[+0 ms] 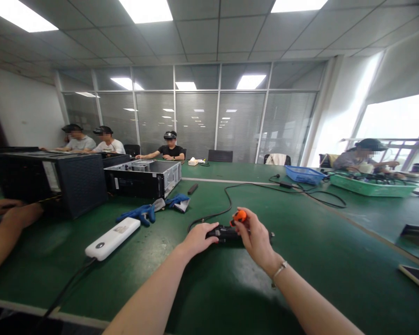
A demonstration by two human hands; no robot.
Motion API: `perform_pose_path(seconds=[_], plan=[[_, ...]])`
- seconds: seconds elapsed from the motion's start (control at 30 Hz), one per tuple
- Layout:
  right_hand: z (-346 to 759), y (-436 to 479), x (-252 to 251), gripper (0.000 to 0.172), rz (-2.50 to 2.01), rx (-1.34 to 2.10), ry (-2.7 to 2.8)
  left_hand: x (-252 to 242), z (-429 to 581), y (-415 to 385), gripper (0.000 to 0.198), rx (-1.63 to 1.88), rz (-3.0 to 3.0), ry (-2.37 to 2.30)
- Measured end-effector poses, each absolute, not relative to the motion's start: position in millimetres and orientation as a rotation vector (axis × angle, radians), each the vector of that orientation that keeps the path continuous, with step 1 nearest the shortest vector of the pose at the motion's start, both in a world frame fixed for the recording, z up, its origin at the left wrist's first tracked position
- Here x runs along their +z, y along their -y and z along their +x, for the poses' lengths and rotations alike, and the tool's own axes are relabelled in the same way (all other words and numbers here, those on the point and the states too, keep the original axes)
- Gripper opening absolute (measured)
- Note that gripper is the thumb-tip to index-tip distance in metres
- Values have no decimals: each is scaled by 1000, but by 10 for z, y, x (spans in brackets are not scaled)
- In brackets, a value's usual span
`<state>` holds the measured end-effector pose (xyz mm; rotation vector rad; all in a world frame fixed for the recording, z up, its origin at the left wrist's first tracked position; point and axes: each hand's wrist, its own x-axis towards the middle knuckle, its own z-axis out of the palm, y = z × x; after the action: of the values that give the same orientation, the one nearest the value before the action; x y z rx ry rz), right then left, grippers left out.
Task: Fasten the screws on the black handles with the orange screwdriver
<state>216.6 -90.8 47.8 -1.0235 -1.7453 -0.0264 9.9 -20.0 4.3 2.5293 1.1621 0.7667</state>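
Note:
A long black device lies on the green table in front of me; much of it is hidden by my hands. My left hand grips its left end, thumb and fingers closed on it. Over its right part, my right hand holds a small tool with an orange-and-black handle, which looks like a screwdriver. The tool's tip is hidden. A black cable runs from behind the left end of the device to the back of the table.
Left of me lie a white power strip and blue gloves. Computer cases stand beyond, with a co-worker's hands at one. Blue and green baskets are back right. Several people sit around the table.

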Motion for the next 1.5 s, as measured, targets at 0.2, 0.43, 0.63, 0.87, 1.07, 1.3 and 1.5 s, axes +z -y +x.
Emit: perform_pose_path(seconds=[0.2, 0.43, 0.63, 0.87, 1.07, 1.3, 1.5], plan=[[2072, 877, 301, 35, -980, -54, 1847, 59, 98, 214, 56, 745, 2529, -1175], [2085, 900, 294, 33, -910, -242, 1920, 91, 108, 245, 55, 751, 2561, -1146], [2097, 897, 281, 33, -922, -228, 1893, 111, 103, 257, 55, 731, 2553, -1171], [2068, 868, 278, 42, -787, -321, 1905, 105, 103, 253, 57, 740, 2555, -1153], [2014, 910, 419, 46, -710, -232, 1958, 112, 112, 261, 53, 750, 2542, -1178], [1986, 993, 446, 51, -668, -194, 2032, 168, 118, 295, 43, 743, 2576, -1120], [2029, 899, 337, 44, -722, -289, 1928, 180, 112, 311, 42, 729, 2563, -1139]])
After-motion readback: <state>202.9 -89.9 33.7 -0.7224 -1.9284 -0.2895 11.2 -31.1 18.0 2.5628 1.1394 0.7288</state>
